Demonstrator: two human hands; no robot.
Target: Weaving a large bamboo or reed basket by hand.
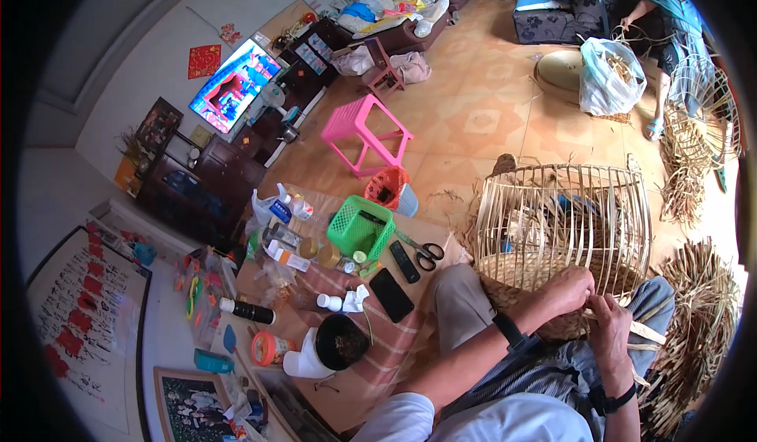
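Note:
A partly woven basket [505, 272] rests against my knees, its woven band close to me and its bare upright ribs standing out beyond. My left hand [569, 290] is closed at the near edge of the weave, fingers pinched. Beside it my right hand [611, 330] is also closed, thumb and fingers meeting the left fingertips at the same edge. Pale flat strips [646, 333] stick out to the right from behind my right hand. What exactly lies between the fingertips is too small to make out.
A heap of dry strips [698, 316] lies right of my knee. On the left table stand a green basket [361, 227], black phone [392, 294], scissors [426, 254] and black bowl [342, 341]. A pink stool [367, 126] stands beyond. Another person [680, 28] works at far right.

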